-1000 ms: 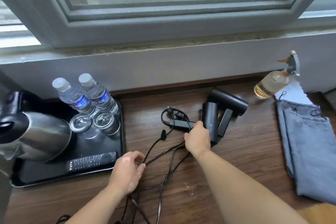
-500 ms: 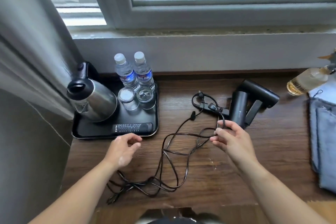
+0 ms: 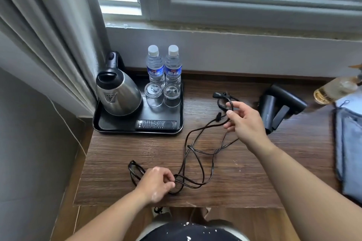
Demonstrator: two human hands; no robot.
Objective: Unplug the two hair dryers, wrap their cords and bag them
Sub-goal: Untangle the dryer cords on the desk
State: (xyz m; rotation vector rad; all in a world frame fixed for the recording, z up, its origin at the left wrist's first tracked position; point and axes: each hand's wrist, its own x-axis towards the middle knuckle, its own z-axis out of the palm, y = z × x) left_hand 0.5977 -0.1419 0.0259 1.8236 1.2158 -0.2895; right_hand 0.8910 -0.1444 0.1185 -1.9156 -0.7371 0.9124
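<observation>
Nearest you, your left hand (image 3: 156,183) lies low on the wooden table (image 3: 117,154) close to its front edge, its grip closed on the black cord (image 3: 195,148) where several loops bunch together. One small coil of that cord pokes out to the left of your knuckles, and longer loops spill to the right and lie flat on the wood.

From there the cord runs up and away across the table toward your right hand (image 3: 244,121), which is raised above the surface. Its thumb and forefinger are pinched on a strand of the cord, with the other fingers spread loosely beneath. Just beyond those fingertips the cord makes a small loop ending in a dark plug-like piece; whether it is a plug you cannot tell for sure.

To the right of your right hand, the two black hair dryers (image 3: 278,107) lie on the table, folded and touching one another. Further right, blue cloth bags (image 3: 348,143) lie flat at the table's edge, and a spray bottle (image 3: 333,90) with amber liquid sits behind them.

On the left, a black tray (image 3: 98,123) carries a remote control (image 3: 155,124) at its near side, then a steel kettle (image 3: 117,94), two upturned glasses (image 3: 162,94) and two water bottles (image 3: 164,64) at the back. Beyond these rise the window sill and a grey curtain (image 3: 49,25).
</observation>
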